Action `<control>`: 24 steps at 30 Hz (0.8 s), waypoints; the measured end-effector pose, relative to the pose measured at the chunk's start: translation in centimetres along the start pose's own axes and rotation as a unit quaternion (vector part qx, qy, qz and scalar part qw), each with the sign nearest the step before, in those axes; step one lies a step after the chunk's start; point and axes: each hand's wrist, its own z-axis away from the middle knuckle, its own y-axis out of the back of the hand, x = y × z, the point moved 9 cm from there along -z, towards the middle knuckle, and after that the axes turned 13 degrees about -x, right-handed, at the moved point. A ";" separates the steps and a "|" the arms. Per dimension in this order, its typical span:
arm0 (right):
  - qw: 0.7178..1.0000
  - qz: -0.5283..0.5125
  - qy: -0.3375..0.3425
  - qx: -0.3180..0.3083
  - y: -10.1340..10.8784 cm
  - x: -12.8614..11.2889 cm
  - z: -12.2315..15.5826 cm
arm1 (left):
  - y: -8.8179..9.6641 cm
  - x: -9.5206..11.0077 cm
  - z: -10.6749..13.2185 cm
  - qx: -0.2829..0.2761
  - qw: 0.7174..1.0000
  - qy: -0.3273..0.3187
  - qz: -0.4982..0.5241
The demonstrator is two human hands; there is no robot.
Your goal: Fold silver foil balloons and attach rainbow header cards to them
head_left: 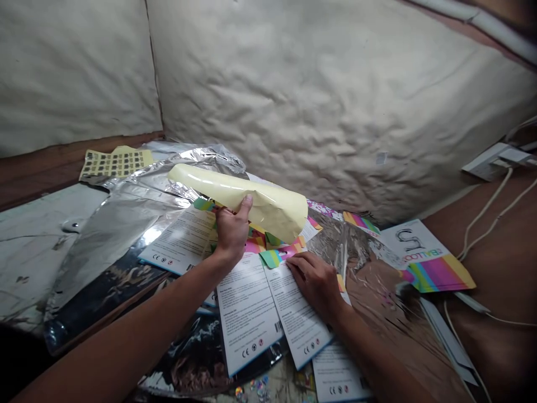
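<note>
Padded cream wall point(319, 95), foil-strewn surface: slip risk around curled pale-yellow sheet point(239, 196)

Left hand point(230, 232) clamped on sheet's near edge, thumb over top, sheet lifted clear of pile. Right hand point(314, 282) open and flat, apart from left, pressing printed instruction cards point(247, 313). Slick silver foil point(126, 224) underneath: risk of cards skidding under that pressure. Springy curl plus one-handed hold: risk of sheet slipping free or creasing. Rainbow balloon packet point(436, 274) nearby, white cables point(485, 215) beyond: possible snag if sheet swings right.
</note>
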 end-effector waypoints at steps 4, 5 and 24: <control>1.000 -0.012 0.011 -0.015 -0.1 -0.1 -0.3 | -0.2 0.0 0.1 -0.006 1.000 0.003 0.013; 1.000 -0.016 0.013 -0.019 -0.1 -0.1 -0.4 | -0.1 0.0 0.1 -0.004 1.000 0.004 0.015; 0.996 -0.077 0.030 0.022 0.6 -0.2 0.2 | -0.5 0.2 -0.1 -0.016 0.998 0.028 0.055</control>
